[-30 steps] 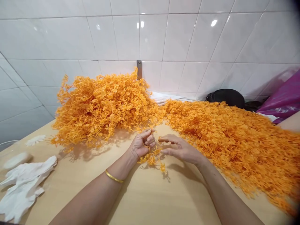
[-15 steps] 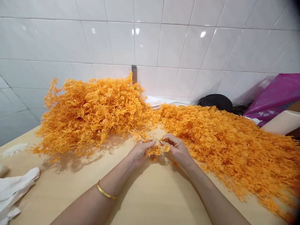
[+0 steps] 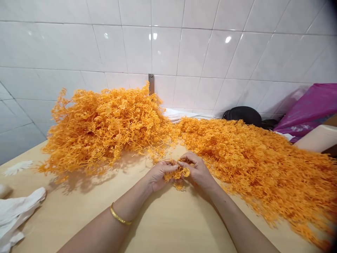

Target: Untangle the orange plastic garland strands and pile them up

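My left hand (image 3: 159, 175) pinches a small orange frilly sprig (image 3: 172, 175), with bits of it hanging below the thumb. Fingertips of my right hand (image 3: 197, 172) close on the same sprig from the other side, almost touching the left thumb. Where the fingers meet, the exact grip is partly hidden. Beyond my left hand rises a tall tangled heap of orange sprigs (image 3: 105, 130). A lower, wider pile of orange pieces (image 3: 252, 158) spreads to the right of my right hand. A gold bangle (image 3: 119, 215) circles my left wrist.
White gloves (image 3: 19, 214) lie at the left edge of the pale table (image 3: 168, 225), near another white glove's fingers (image 3: 18, 168). Against the tiled wall (image 3: 168, 49) rest a black case (image 3: 243, 115) and a purple bag (image 3: 308, 109). A cream-coloured object (image 3: 317, 138) stands beside the bag.
My two hands have come closer together, the right one shifting slightly left. The sprig between them is more bunched and hangs a little lower.
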Demonstrator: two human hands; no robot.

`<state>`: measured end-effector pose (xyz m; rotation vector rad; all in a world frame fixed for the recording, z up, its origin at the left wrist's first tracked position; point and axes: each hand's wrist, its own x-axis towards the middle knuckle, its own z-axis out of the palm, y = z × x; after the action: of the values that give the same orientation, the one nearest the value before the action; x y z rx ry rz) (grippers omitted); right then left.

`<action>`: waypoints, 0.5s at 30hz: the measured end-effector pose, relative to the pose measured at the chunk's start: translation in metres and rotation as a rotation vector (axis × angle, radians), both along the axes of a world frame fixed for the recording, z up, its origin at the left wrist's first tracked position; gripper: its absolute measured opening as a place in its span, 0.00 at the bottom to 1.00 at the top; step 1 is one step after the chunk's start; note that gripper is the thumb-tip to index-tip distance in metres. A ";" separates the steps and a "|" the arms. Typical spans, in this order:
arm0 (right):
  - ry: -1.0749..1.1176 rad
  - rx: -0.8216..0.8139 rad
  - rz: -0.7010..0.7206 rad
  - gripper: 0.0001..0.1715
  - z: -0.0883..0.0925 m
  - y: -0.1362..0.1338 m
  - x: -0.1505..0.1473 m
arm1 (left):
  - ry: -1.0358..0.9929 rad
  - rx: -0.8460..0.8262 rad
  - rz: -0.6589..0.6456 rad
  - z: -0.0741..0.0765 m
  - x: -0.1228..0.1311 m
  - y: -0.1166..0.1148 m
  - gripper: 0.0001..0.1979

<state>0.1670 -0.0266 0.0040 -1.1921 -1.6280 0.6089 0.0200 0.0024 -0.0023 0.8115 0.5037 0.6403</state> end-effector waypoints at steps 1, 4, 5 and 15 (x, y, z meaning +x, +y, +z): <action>0.006 -0.010 0.000 0.05 -0.001 -0.001 -0.002 | 0.031 0.018 0.008 0.000 0.001 -0.001 0.07; 0.126 -0.111 0.075 0.06 -0.003 -0.002 -0.007 | 0.098 0.048 0.077 -0.002 0.004 -0.002 0.05; 0.165 -0.146 0.096 0.07 -0.004 -0.002 -0.008 | 0.106 0.053 0.092 -0.003 0.005 -0.002 0.06; 0.274 -0.120 -0.146 0.11 -0.013 0.000 -0.018 | 0.150 0.090 0.079 -0.004 0.008 0.000 0.06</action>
<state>0.1490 -0.0265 -0.0094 -1.2429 -1.2786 0.7494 0.0280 0.0026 -0.0065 0.9333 0.6496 0.6816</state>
